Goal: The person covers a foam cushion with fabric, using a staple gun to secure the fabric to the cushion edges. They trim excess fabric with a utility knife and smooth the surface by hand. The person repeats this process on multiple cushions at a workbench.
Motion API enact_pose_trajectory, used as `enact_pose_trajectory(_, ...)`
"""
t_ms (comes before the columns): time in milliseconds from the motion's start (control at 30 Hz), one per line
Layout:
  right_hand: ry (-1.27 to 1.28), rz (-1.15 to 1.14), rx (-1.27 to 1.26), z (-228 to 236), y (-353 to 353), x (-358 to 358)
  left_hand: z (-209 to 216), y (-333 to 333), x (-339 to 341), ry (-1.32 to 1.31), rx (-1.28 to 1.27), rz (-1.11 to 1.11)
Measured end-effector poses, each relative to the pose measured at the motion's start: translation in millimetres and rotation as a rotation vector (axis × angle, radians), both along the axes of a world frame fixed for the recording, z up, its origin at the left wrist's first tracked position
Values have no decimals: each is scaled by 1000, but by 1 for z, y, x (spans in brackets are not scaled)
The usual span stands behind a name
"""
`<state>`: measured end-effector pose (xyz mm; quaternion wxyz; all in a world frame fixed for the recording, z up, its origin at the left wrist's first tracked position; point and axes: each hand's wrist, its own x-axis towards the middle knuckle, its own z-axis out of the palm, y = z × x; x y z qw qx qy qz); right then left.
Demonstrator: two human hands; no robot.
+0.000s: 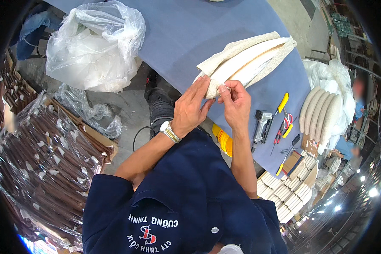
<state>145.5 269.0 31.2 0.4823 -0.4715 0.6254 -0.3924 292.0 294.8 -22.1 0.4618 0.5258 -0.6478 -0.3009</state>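
A long curved piece (241,59), with white padding and a strip of bare wood, lies on the blue table, a loose beige fabric cover (216,63) spread along its sides. My left hand (193,101) grips the near end, its fingers over the beige fabric and its thumb underneath. Right beside it, my right hand (235,101) pinches the fabric edge at that same end between thumb and fingers. The fingertips hide exactly how the edge is folded.
Right of my hands lie a grey staple gun (262,125), yellow-handled pliers (282,102), red-handled scissors (288,120) and a screwdriver (278,134). Several beige curved pieces (319,112) stand farther right. A clear plastic bag (93,51) and wrapped brown parts (42,169) fill the left.
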Motion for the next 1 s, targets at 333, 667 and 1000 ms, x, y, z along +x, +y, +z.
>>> enact_pose_trajectory(333, 238, -6, -99, -4, -1, 12, 3, -4, -1, 23, -45, 38)
enact_pose_trajectory(667, -11, -58, -34, -7, 0, 3, 7, -10, -12, 61, 11, -6)
enact_pose_trajectory(1000, -156, -109, -175, -27, 12, 9, 5, 1, -8, 51, 87, 75)
